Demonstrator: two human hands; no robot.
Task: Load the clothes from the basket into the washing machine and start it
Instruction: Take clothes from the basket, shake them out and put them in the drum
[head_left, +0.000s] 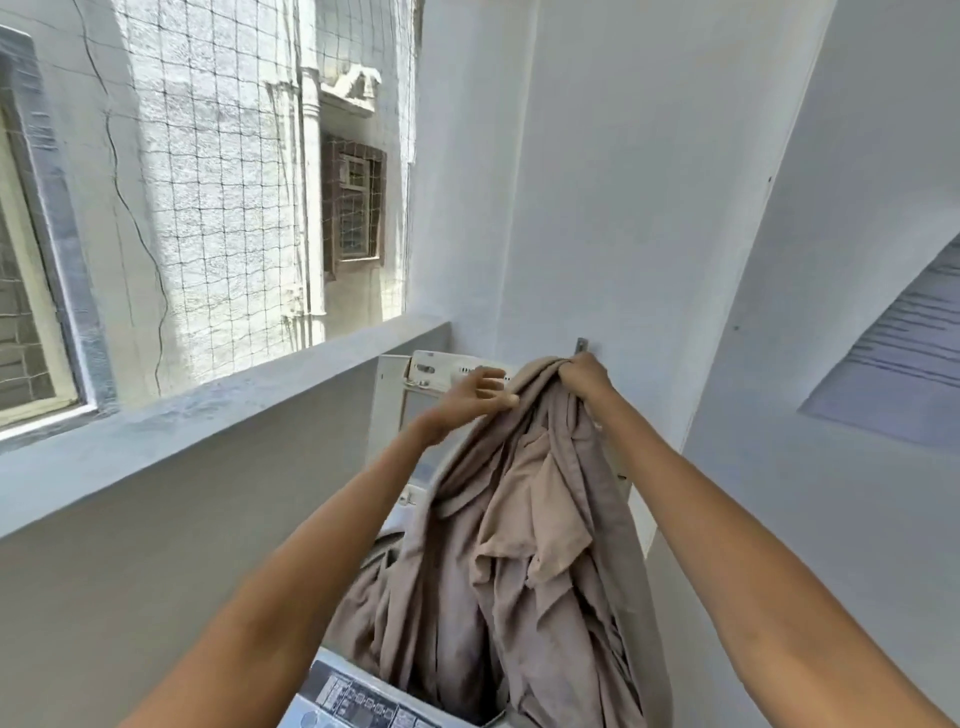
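A large beige cloth (524, 545) hangs from high up down into the open top of a white top-loading washing machine (337, 696). My right hand (584, 375) grips the bunched top end of the cloth, held up near the back wall. My left hand (475, 397) is just left of it, fingers spread and relaxed, touching the cloth's edge. The machine's raised lid (447, 371) stands behind the hands. The control panel (358, 699) shows at the bottom edge. The basket is out of view.
A grey parapet ledge (218, 410) runs along the left, with netting and a neighbouring building beyond. White walls (597, 208) close in behind and to the right of the machine. A slanted white surface (857, 260) rises on the right.
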